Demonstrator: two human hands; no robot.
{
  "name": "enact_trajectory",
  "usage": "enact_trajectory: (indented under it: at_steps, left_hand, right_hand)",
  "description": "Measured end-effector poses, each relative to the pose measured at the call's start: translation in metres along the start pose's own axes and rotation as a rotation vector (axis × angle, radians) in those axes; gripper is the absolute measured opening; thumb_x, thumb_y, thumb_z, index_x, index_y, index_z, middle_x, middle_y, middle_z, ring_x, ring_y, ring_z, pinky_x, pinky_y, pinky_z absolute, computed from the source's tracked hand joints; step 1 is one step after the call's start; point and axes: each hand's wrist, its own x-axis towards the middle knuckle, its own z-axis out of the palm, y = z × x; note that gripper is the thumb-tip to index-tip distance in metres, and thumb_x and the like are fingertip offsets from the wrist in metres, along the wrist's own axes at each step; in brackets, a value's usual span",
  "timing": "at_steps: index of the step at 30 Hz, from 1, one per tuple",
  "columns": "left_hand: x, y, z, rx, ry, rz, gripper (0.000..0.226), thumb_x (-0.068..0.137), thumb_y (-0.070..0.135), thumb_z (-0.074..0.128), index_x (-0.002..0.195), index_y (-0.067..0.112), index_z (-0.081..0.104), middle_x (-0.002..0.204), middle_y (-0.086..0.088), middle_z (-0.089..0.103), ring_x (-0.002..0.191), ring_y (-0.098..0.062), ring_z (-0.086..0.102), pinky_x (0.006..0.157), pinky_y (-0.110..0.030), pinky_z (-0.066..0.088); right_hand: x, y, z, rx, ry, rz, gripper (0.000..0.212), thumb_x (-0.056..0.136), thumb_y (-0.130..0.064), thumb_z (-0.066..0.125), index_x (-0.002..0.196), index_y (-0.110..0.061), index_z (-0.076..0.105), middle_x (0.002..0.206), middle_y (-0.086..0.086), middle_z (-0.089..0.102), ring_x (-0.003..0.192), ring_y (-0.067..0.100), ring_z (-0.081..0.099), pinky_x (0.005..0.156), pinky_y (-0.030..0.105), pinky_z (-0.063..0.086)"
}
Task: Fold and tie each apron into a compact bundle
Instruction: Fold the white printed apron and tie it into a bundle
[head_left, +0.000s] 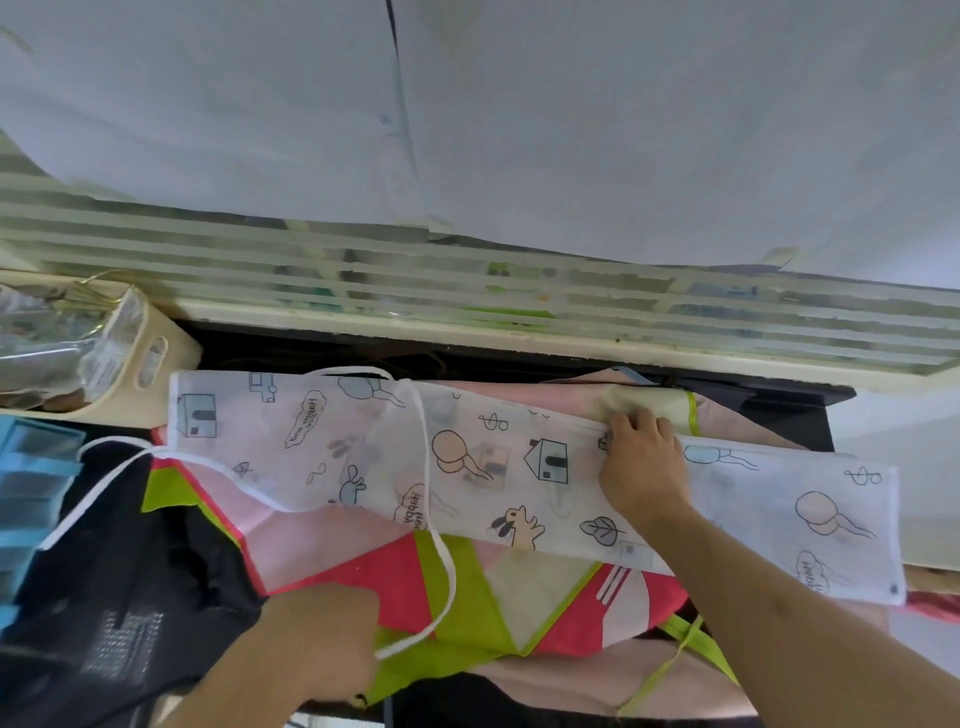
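Head view: white apron (467, 462) with cartoon houses and dogs lay folded into long strip across pile of other aprons. Right hand (641, 462) pressed down on strip near top edge, fingers bent onto cloth. Left hand (322, 639) pinched white tie string (441, 561), which ran up over strip. Second string (119, 467) trailed off left over black cloth (130, 571). Pink and green apron (467, 603) lay under strip. Cream basket (140, 374) sat at far left, blue box (31, 467) just below it.
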Motion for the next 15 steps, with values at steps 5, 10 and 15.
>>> enact_trajectory:
  at_steps: [5, 10, 15]
  left_hand:
    - [0.0, 0.031, -0.023, -0.309, 0.548, 0.045, 0.017, 0.107, 0.04, 0.042, 0.103, 0.028, 0.052, 0.096, 0.01, 0.056, 0.082, -0.006, 0.06, 0.076, -0.03, 0.055]
    - [0.042, 0.071, -0.036, -0.533, 0.812, 0.209, 0.038, 0.104, 0.027, 0.051, 0.141, 0.032, 0.043, 0.136, 0.01, 0.04, 0.115, -0.012, 0.054, 0.089, -0.032, 0.054]
    - [0.071, 0.098, -0.018, -0.379, 0.73, 0.27, 0.054, 0.103, 0.034, 0.057, 0.152, 0.033, 0.035, 0.155, 0.005, 0.021, 0.146, -0.024, 0.029, 0.115, -0.043, 0.043]
  right_hand:
    - [-0.015, -0.013, 0.001, 0.03, 0.12, 0.026, 0.053, 0.079, -0.002, 0.056, 0.132, -0.002, 0.047, 0.131, 0.019, 0.048, 0.117, 0.036, 0.043, 0.106, 0.045, 0.04]
    - [-0.07, -0.044, -0.003, 0.114, 0.156, -0.166, 0.064, 0.075, -0.003, 0.059, 0.137, -0.014, 0.045, 0.122, 0.01, 0.046, 0.105, 0.033, 0.051, 0.085, 0.043, 0.051]
    - [-0.108, -0.034, 0.012, 0.221, -0.089, -0.168, 0.061, 0.097, -0.025, 0.05, 0.155, -0.024, 0.03, 0.125, -0.001, 0.049, 0.11, 0.024, 0.053, 0.087, 0.039, 0.055]
